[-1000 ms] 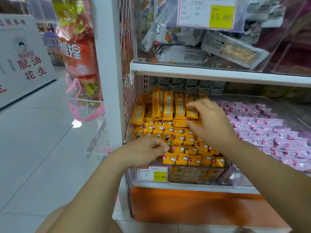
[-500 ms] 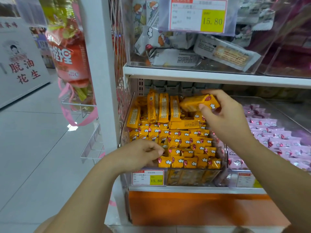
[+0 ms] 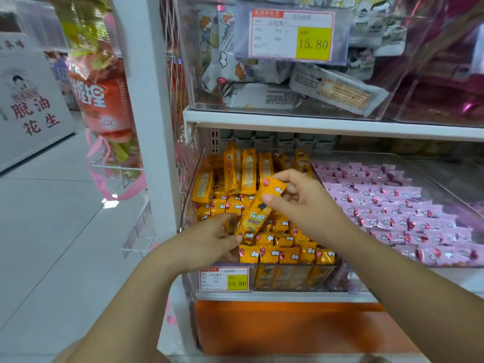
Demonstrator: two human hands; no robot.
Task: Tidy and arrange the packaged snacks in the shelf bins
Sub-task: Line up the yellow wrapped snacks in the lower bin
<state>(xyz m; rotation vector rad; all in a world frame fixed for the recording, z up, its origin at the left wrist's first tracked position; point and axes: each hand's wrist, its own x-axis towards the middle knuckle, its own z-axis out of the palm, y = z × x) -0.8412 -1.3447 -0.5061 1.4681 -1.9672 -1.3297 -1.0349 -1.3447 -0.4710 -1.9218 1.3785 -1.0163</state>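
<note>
White shelf [image 3: 314,119] beside grey tiled floor [image 3: 52,244]

The aisle and fittings around my spot at the shelf
A white upright post [image 3: 146,127] stands to my left, and a pale tiled floor [image 3: 52,231] stretches away beyond it. An orange-red bag [image 3: 102,100] hangs beside the post, above a pink strap [image 3: 131,191] and a clear wire rack [image 3: 138,226]. Farther left is a white stand [image 3: 31,108] with red Chinese characters. An upper price tag [image 3: 290,35] and a lower price tag [image 3: 224,278] both read 15.80, and an orange panel [image 3: 288,328] sits below the lower one
</note>
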